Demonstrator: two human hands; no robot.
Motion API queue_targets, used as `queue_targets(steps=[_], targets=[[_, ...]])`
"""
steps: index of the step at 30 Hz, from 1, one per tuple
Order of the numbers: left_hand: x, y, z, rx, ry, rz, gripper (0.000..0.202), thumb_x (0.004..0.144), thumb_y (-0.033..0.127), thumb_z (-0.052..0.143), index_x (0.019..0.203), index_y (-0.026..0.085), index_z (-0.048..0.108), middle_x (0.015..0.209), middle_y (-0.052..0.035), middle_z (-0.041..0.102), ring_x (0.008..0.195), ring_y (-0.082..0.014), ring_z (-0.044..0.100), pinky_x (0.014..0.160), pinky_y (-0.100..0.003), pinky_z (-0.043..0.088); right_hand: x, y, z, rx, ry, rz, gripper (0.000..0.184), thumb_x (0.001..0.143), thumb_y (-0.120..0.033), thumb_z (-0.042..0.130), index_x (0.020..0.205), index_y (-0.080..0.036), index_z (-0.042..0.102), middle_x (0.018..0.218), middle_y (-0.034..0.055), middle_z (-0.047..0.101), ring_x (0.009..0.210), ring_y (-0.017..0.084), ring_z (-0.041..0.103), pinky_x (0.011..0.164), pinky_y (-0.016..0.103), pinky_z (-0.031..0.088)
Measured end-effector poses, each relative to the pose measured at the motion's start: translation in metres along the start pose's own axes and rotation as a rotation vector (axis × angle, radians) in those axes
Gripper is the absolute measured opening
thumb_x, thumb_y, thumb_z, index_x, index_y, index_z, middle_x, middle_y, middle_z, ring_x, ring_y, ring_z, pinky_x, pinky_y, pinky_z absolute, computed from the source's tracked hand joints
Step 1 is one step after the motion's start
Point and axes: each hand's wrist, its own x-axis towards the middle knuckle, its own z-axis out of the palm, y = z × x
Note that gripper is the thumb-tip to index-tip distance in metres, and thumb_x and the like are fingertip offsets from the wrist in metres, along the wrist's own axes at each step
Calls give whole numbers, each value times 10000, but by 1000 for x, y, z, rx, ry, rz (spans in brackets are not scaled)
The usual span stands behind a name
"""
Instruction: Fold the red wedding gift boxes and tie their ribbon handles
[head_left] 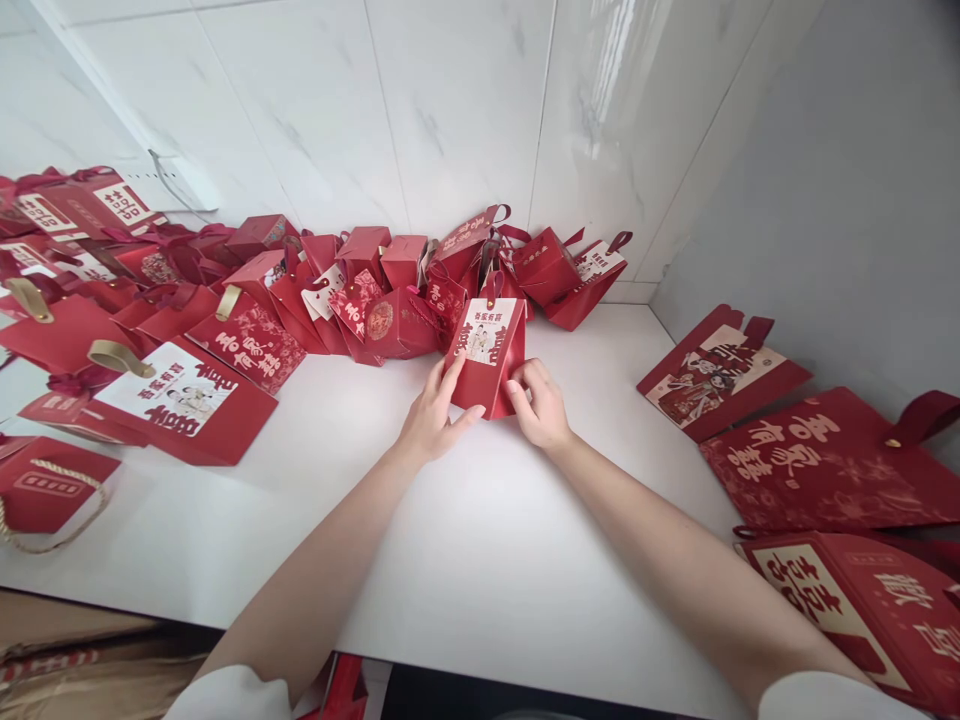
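A small red gift box (pixel 475 385) stands on the white table with its top folded to a ridge. A white panel with red characters and a small printed couple covers its upper front, and a dark red ribbon loop rises from the top. My left hand (pixel 433 418) holds the box at its left side, index finger along the front edge and thumb apart near the bottom. Curled against the lower right side is my right hand (pixel 541 405), its thumb at the front edge. The box's back is hidden.
Many red gift boxes (pixel 397 320) crowd along the tiled wall. A larger box (pixel 244 420) with a gold loop lies at the left. Flat red boxes (pixel 840 460) lie at the right by a grey panel (pixel 817 200). The white table (pixel 480 560) extends to its front edge.
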Motion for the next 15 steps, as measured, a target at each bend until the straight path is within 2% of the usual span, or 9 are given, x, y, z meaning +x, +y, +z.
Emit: queue_targets(steps=[3,6,8,12,14,15], targets=[[0,-7,3,-125,-13,-2,888,841,630,528,1538,295,91,1600,-81,102,1457,-342,175,1137,-502,312,-2,-5,2,-50,-33,-52,168,943,-343,480,825,-225,465,841,22,504,672,143,515,665,295,460],[0,-12,6,-193,13,-10,857,854,590,538,1534,302,104,1606,-66,85,1476,-330,90,1185,-526,194,-3,-6,4,-63,-57,-87,79,940,-308,489,915,-232,493,912,38,548,713,150,555,668,301,487],[0,-12,9,-234,40,-38,798,874,542,534,1527,304,140,1595,-65,141,1468,-314,139,1184,-515,205,-3,-6,4,-45,-45,-106,104,938,-292,492,1029,-243,504,997,56,571,744,156,575,677,311,507],[3,-14,14,-476,59,-46,727,886,541,475,1501,256,213,1515,-114,326,1335,-310,403,1071,-483,396,-3,-3,6,34,29,-100,408,924,-329,518,1314,-283,408,1244,105,507,831,176,618,761,372,543],[5,-17,17,-564,54,-16,699,887,556,430,1482,231,261,1479,-122,383,1302,-308,439,1048,-471,418,-3,0,7,92,-1,-65,598,903,-404,549,1431,-295,290,1408,136,394,1042,237,609,894,441,521],[5,-18,18,-569,57,-8,677,893,555,406,1472,225,291,1462,-118,410,1307,-304,435,1058,-467,409,-3,1,8,128,-43,-32,688,892,-446,560,1473,-297,222,1486,141,310,1172,272,555,969,477,483]])
